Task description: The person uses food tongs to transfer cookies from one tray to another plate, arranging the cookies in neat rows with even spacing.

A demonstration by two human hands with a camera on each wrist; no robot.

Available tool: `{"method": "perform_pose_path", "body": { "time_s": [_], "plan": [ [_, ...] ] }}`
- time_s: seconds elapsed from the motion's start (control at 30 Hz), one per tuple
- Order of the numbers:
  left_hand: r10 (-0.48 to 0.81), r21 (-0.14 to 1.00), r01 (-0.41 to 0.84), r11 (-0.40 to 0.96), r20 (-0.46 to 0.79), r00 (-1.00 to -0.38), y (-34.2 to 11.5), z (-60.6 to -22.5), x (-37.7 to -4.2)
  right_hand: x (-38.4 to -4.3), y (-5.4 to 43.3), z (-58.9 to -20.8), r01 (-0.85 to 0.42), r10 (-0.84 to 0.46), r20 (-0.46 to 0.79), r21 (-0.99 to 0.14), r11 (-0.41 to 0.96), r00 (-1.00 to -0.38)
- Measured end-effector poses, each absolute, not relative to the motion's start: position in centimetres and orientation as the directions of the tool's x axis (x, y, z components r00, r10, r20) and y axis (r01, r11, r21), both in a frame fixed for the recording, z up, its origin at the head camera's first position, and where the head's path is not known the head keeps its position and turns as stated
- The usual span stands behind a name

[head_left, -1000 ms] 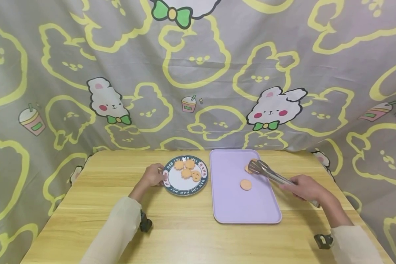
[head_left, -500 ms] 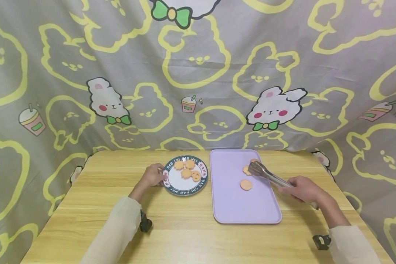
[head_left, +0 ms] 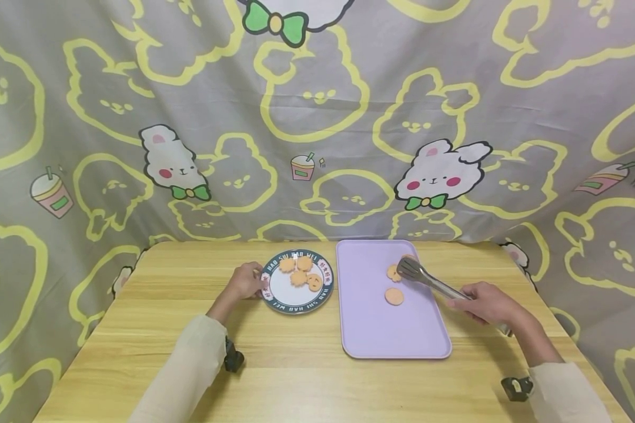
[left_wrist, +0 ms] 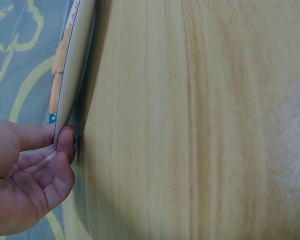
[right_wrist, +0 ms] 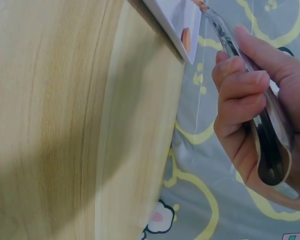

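Note:
My left hand (head_left: 247, 281) pinches the left rim of a green-edged plate (head_left: 291, 299), thumb above and fingers beneath in the left wrist view. On the plate lie several orange cookies (head_left: 298, 278), some scalloped, one with a smiley face. My right hand (head_left: 488, 302) grips metal tongs (head_left: 444, 288), whose head is over a lilac tray (head_left: 370, 335). Beside the tong tips is a scalloped cookie (head_left: 393, 273), partly covered by them; whether they clamp it I cannot tell. Nearer me on the tray lies a round cookie (head_left: 394, 296). Another cookie (head_left: 408, 257) is mostly hidden behind the tongs.
Plate and tray stand side by side with a narrow gap on a wooden table (head_left: 296, 370). A grey curtain (head_left: 233, 111) with yellow bear outlines hangs right behind the table's far edge. The tray has a low raised rim.
The scalloped cookie by the tong tips has shifted slightly left on the tray, and more of it shows. The tongs have moved slightly. The left hand and plate have stayed put.

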State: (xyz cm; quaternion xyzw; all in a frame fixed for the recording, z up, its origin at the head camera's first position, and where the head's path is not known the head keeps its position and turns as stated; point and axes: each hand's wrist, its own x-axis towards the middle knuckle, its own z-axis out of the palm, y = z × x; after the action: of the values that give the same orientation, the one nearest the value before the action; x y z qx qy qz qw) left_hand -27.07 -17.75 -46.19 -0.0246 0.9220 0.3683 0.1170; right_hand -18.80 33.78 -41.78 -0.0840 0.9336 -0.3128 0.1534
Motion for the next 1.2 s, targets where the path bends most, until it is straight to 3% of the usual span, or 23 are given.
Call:
{"method": "perform_pose_path", "body": {
  "time_s": [0.33, 0.7, 1.0, 1.2],
  "plan": [
    [0.044, 0.676, -0.124, 0.726, -0.226, -0.973, -17.8, -46.2, -27.2, -19.5, 32.5, -40.9, -0.127, -0.304, -0.191, -0.619, 0.775, -0.933],
    [0.037, 0.673, -0.135, 0.727, -0.235, -0.971, -17.9, -46.2, -27.1, -20.8, 26.6, -40.1, -0.134, -0.429, -0.232, -0.732, 0.669, -0.873],
    [0.034, 0.675, -0.143, 0.724, -0.242, -0.970, -17.8, -46.1, -27.2, -21.2, 21.9, -40.9, -0.200, -0.530, -0.226, -0.752, 0.628, -0.818],
    [0.037, 0.671, -0.140, 0.728, -0.243, -0.969, -17.8, -46.2, -27.1, -21.6, 20.2, -41.7, -0.180, -0.552, -0.267, -0.760, 0.625, -0.790]
  ]
}}
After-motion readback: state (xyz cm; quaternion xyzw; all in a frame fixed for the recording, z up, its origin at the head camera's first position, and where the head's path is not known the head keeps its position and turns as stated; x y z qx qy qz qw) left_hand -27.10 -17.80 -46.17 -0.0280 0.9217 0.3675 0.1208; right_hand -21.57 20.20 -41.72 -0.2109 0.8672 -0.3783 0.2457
